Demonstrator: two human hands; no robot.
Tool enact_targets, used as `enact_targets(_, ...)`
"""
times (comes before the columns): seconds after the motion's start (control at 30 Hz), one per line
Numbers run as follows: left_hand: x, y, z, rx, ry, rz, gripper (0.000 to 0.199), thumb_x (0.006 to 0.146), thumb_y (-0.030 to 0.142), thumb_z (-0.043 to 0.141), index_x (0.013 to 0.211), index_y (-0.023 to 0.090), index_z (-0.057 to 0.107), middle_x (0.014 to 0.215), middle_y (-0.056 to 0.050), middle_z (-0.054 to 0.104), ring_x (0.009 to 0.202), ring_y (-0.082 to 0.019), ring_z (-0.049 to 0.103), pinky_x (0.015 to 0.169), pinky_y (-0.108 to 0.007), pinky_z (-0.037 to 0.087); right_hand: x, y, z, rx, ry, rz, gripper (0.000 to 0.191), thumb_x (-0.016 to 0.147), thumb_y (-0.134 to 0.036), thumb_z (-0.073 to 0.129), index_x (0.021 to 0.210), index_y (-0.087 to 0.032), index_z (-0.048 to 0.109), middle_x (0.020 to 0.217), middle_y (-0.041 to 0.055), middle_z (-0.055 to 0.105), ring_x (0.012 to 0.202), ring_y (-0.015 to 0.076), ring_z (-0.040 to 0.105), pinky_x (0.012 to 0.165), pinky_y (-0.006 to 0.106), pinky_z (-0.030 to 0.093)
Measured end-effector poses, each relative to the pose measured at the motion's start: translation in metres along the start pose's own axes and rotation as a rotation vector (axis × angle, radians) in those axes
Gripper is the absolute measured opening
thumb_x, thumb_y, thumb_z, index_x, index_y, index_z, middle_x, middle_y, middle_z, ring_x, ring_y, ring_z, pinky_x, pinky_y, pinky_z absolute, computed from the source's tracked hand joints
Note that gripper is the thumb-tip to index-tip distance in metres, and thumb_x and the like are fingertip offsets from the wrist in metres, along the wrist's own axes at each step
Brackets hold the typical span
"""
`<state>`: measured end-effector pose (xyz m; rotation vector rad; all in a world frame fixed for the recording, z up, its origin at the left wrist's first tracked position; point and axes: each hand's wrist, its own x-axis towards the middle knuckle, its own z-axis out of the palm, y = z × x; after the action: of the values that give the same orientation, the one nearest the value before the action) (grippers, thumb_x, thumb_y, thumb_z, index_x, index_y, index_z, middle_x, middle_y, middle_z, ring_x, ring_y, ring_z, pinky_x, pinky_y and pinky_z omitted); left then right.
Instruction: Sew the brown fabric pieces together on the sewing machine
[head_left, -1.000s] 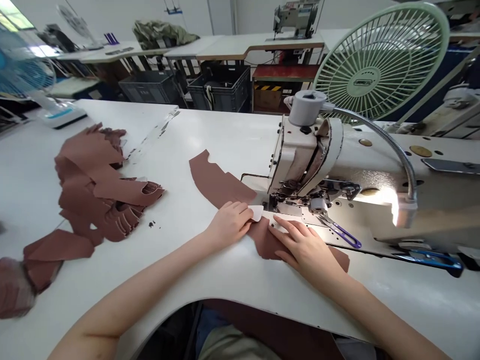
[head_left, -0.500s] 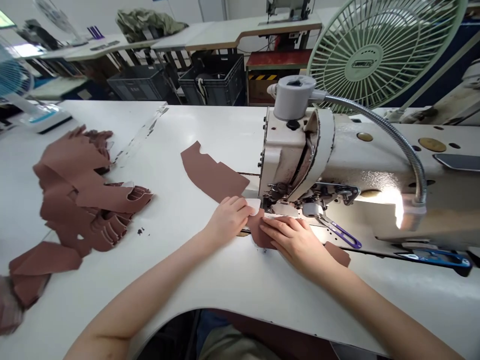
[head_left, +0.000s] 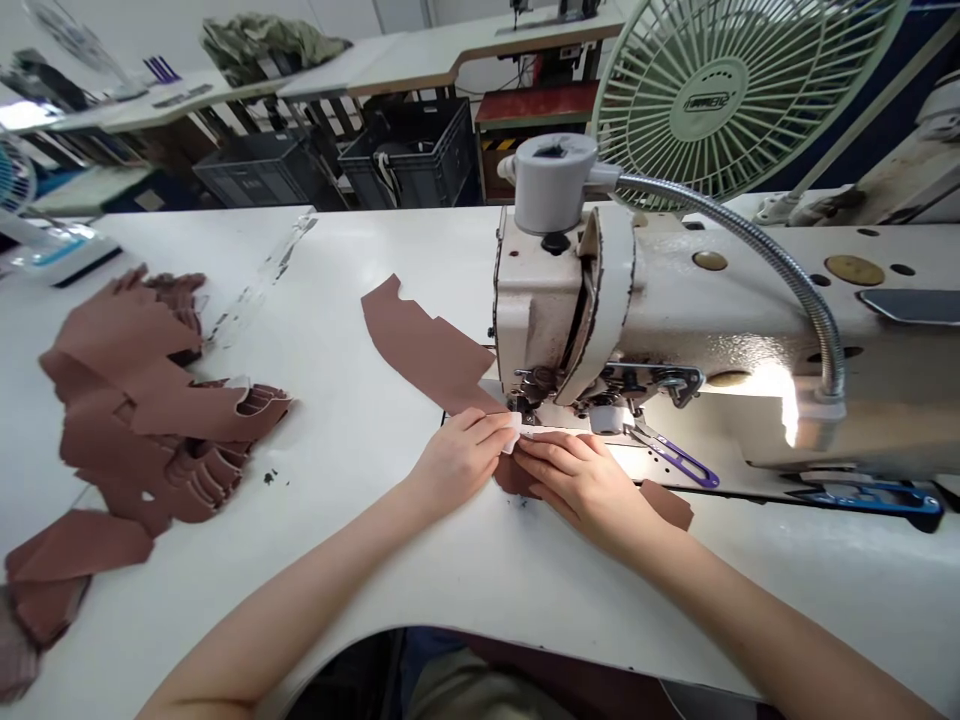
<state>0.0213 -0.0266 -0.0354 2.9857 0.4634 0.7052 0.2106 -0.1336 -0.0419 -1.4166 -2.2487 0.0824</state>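
My left hand (head_left: 461,462) and my right hand (head_left: 577,482) lie close together on a brown leather piece (head_left: 424,345), holding it down just in front of the presser foot (head_left: 529,400) of a white industrial sewing machine (head_left: 559,290). A narrow white strip (head_left: 517,433) shows at my fingertips, its lower side hidden by them. The leather runs up-left from my hands across the table, and a lobe of it sticks out past my right wrist. Purple-handled thread snips (head_left: 675,458) lie just right of my right hand on the machine bed.
A heap of cut brown leather pieces (head_left: 142,400) lies on the white table (head_left: 337,300) to the left. Blue-handled snips (head_left: 862,497) rest by the bed's front edge. A gooseneck lamp (head_left: 821,360) and a green fan (head_left: 705,100) stand right and behind; crates (head_left: 405,155) sit beyond.
My hands have moved closer together at the presser foot, and my right hand has shifted left. The white strip now sits between my fingertips. The whole view has drifted as my head moved.
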Motion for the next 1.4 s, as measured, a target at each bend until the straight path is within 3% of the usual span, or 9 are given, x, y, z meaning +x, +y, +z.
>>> enact_targets(0.33, -0.002, -0.004, 0.0, 0.015, -0.089, -0.024, 0.032, 0.088, 0.005, 0.038, 0.105, 0.017, 0.063, 0.115, -0.005, 0.067, 0.085, -0.016, 0.058, 0.078, -0.032, 0.051, 0.0, 0.001, -0.001, -0.052, -0.026, -0.008, 0.034, 0.094, -0.033, 0.054, 0.123, -0.015, 0.059, 0.122, 0.0072, 0.064, 0.107, 0.0213, 0.055, 0.082, 0.037, 0.044)
enact_targets(0.57, -0.002, -0.001, 0.001, 0.013, -0.052, -0.019, 0.032, 0.09, 0.008, 0.038, 0.111, 0.016, 0.06, 0.115, -0.006, 0.066, 0.109, -0.02, 0.057, 0.088, -0.035, 0.05, 0.002, 0.001, -0.002, -0.068, -0.058, 0.002, 0.035, 0.095, -0.033, 0.052, 0.124, -0.015, 0.058, 0.121, 0.0079, 0.064, 0.105, 0.0226, 0.055, 0.082, 0.038, 0.044)
enact_targets(0.93, 0.016, 0.002, 0.005, 0.077, -0.127, -0.035, 0.026, 0.091, 0.01, 0.039, 0.104, 0.017, 0.06, 0.111, -0.006, 0.066, 0.103, -0.02, 0.059, 0.081, -0.032, 0.048, 0.0, 0.009, -0.007, -0.092, -0.029, 0.037, 0.033, 0.097, -0.034, 0.047, 0.122, -0.017, 0.06, 0.121, 0.0071, 0.064, 0.102, 0.0216, 0.057, 0.08, 0.036, 0.043)
enact_targets(1.4, 0.019, -0.005, 0.007, 0.002, -0.163, -0.058, 0.03, 0.086, 0.008, 0.042, 0.107, 0.019, 0.06, 0.108, -0.006, 0.065, 0.105, -0.02, 0.056, 0.087, -0.034, 0.048, -0.001, 0.014, -0.009, -0.106, -0.095, 0.077, 0.035, 0.097, -0.034, 0.047, 0.128, -0.019, 0.056, 0.124, 0.0077, 0.062, 0.106, 0.0224, 0.057, 0.081, 0.037, 0.044)
